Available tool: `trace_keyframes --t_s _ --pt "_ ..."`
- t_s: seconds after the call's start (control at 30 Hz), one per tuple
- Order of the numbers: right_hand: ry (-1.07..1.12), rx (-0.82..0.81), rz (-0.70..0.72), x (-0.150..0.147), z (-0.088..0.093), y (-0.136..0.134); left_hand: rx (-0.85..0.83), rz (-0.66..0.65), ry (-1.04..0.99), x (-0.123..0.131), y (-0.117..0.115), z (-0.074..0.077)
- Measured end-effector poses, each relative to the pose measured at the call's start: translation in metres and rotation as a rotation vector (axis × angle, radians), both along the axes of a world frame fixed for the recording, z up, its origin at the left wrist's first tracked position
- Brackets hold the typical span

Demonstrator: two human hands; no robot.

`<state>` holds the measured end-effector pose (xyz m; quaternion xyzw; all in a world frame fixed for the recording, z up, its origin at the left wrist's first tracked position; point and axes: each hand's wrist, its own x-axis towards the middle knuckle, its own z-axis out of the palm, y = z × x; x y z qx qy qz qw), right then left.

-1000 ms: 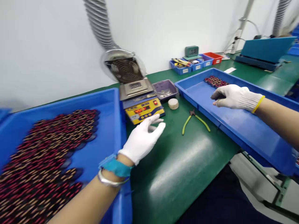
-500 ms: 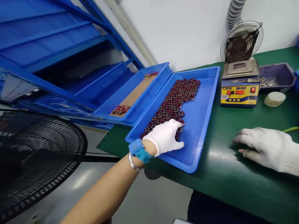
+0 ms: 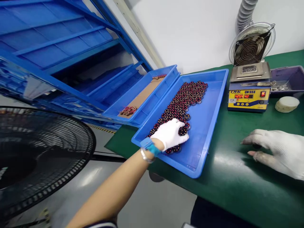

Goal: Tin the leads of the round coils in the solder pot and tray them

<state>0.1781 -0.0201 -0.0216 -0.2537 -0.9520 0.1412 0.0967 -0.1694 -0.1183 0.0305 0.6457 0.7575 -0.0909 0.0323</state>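
My left hand (image 3: 169,134), in a white glove, is inside a blue tray (image 3: 201,139). Thumb and forefinger are closed round the sides of one small round black part (image 3: 182,130) with coloured dots on top. Many similar round parts (image 3: 177,106), dotted red and yellowish, stand packed together beside and beyond the hand. My right hand (image 3: 276,148), also gloved with bare fingertips, hovers low over the green table right of the tray. Its thumb and fingers are apart; a small dark patch between them cannot be made out.
A yellow-and-blue CM 558 heating unit (image 3: 249,98) stands behind my right hand, with a fan (image 3: 250,50) above it. A pale round pad (image 3: 287,104) and a purple bin (image 3: 285,76) are at right. Another blue tray (image 3: 137,118) adjoins on the left; a black floor fan (image 3: 45,155) stands nearer.
My left thumb and forefinger have closed in on one round part. The view has shifted slightly, and the right hand's fingers are a little more curled.
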Motion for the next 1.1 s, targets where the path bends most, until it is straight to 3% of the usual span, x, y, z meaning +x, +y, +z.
trace_keyframes --t_s 0.17,0.27,0.37,0.47,0.53,0.63,0.73,0.83,0.9,1.0,1.1 --pt "-0.057 0.012 -0.012 -0.002 0.001 -0.002 0.114 0.067 -0.114 0.003 0.031 -0.031" --pt "-0.06 0.014 -0.019 -0.003 0.002 -0.002 0.18 0.087 -0.19 0.005 0.037 -0.04" --pt "-0.036 0.01 -0.013 -0.004 0.005 0.001 0.241 0.111 -0.322 0.001 0.037 -0.037" --pt "0.018 0.023 -0.027 -0.006 0.01 0.001 0.295 0.12 -0.491 0.001 0.038 -0.019" --pt "0.087 0.019 -0.059 -0.01 0.014 -0.002 0.326 0.142 -0.812 0.014 0.04 -0.003" --pt "0.247 -0.041 -0.165 -0.018 0.022 -0.007 0.259 0.233 -1.657 0.057 0.049 0.015" --pt "0.454 -0.076 -0.282 -0.024 0.03 -0.008 0.058 0.193 -1.999 0.112 0.063 0.015" --pt "0.534 -0.078 -0.37 -0.024 0.037 -0.003 -0.08 0.147 -2.111 0.154 0.076 0.002" --pt "0.457 -0.112 -0.446 -0.021 0.043 0.002 -0.098 0.155 -2.097 0.167 0.083 -0.007" --pt "0.289 -0.108 -0.5 -0.018 0.05 0.007 0.013 0.119 -1.802 0.166 0.085 -0.014" --pt "0.224 -0.056 -0.413 -0.019 0.052 0.009 0.098 0.051 -1.513 0.158 0.082 -0.013"
